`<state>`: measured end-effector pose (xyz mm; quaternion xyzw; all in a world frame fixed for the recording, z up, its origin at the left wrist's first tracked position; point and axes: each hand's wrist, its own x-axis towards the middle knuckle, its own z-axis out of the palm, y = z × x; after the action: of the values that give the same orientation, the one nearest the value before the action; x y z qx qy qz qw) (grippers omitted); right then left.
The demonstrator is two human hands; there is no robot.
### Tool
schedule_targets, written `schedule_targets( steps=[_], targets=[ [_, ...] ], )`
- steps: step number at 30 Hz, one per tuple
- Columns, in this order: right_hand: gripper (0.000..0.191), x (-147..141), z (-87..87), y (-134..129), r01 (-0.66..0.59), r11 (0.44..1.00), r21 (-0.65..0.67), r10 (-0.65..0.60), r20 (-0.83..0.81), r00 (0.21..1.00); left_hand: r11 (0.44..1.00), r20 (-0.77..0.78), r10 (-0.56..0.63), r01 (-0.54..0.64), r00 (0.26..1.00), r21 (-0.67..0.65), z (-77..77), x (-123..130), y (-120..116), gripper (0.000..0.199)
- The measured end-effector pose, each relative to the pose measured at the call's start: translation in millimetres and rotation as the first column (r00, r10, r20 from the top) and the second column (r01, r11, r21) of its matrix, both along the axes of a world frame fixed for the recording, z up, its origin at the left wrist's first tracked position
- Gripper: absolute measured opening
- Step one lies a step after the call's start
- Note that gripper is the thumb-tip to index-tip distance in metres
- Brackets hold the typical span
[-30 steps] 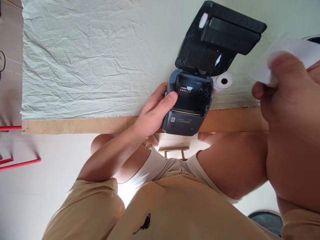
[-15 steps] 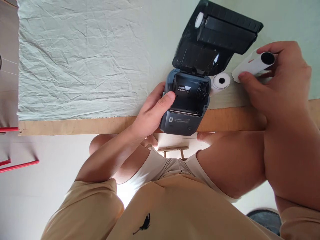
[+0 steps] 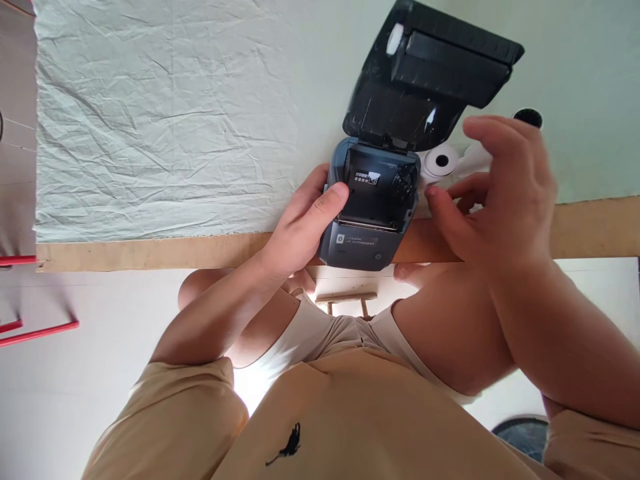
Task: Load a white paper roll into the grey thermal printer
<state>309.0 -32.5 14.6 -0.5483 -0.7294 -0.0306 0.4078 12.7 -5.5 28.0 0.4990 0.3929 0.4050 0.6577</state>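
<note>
My left hand grips the left side of a dark portable label printer, its thumb over the edge of the paper bay. The printer's black lid is swung up and back, and no roll sits in the bay. Beside the printer's right edge stands a small white paper roll with a dark core. My right hand is just right of that roll, fingers apart and bent, thumb tip close to its lower side. Behind those fingers a larger white roll is mostly hidden; its dark open end shows above the knuckles.
A wrinkled pale green cloth covers the table, whose bare wooden front edge runs across below it. My legs are under this edge, near a wooden stool. Red metal bars show at the far left.
My right hand has let go of the larger white roll and moved left and down toward the small roll. My left hand and the printer stay nearly in place.
</note>
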Motion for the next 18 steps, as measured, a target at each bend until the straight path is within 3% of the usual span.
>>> schedule_targets(
  steps=[5, 11, 16, 18],
  targets=[
    [0.058, 9, 4.5, 5, -0.045, 0.964, -0.264, 0.065, 0.069, 0.996, 0.999, -0.008, -0.041, 0.041, 0.999, -0.008, 2.2, 0, 2, 0.064],
    [0.050, 8, 8.9, 1, -0.086, 0.969, -0.231, 0.111, 0.097, 0.989, 0.999, 0.045, -0.031, 0.031, 0.999, -0.006, 1.3, 2, 2, 0.058],
    [0.037, -1, 6.3, -1, -0.066, 0.987, -0.147, 0.080, 0.091, 0.993, 1.000, 0.022, -0.021, 0.021, 1.000, -0.007, 0.0, 1, 1, 0.069],
    [0.048, 1, 6.0, -2, -0.084, 0.983, -0.162, 0.104, 0.120, 0.987, 1.000, 0.007, -0.026, 0.026, 1.000, -0.007, -0.2, 1, 1, 0.076]
  ],
)
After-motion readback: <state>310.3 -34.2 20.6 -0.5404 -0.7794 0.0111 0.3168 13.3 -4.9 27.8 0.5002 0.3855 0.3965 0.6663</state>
